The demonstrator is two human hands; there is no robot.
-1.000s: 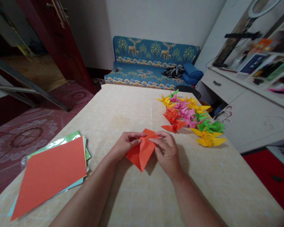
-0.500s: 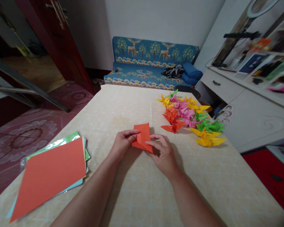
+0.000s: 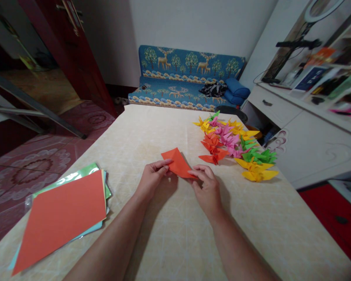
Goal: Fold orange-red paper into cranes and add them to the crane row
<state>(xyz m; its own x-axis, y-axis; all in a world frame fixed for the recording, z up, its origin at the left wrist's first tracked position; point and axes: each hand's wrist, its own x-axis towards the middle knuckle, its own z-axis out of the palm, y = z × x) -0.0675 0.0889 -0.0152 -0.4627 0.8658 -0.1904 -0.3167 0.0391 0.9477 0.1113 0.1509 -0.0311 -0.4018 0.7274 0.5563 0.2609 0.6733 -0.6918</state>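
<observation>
Orange folded paper (image 3: 178, 164) at the centre of the frame, slanting from upper left down to lower right, with a pointed corner at the top and fold lines across the face. Held from both sides, low over the tablecloth (image 3: 181, 230); cannot tell whether resting on the cloth or slightly lifted.

Left hand (image 3: 152, 178) just left of centre: pinching the lower left edge of the paper, thumb and fingertips close together, a narrow grip. Right hand (image 3: 206, 189) just right of centre: holding the lower right corner, fingers bent over the top, thumb partly hidden beneath.

At lower left, well apart from the paper, a large orange-red sheet (image 3: 64, 218) on top of a stack, with a light blue sheet (image 3: 90, 229) and a shiny green packet (image 3: 87, 171) jutting out from underneath.

Right of centre, toward the far edge of the cloth, folded paper figures close together: orange figures (image 3: 214, 157) nearest the right hand, pink figures (image 3: 228, 139) in the middle, green figures (image 3: 261, 157) farther right, a yellow figure (image 3: 257, 172) in front.

At top centre, a blue sofa (image 3: 190, 60) patterned with deer and trees. At upper left, a dark red door (image 3: 67, 50) above pink floor tiles (image 3: 38, 171). Along the right side, a white cabinet (image 3: 318, 144).
</observation>
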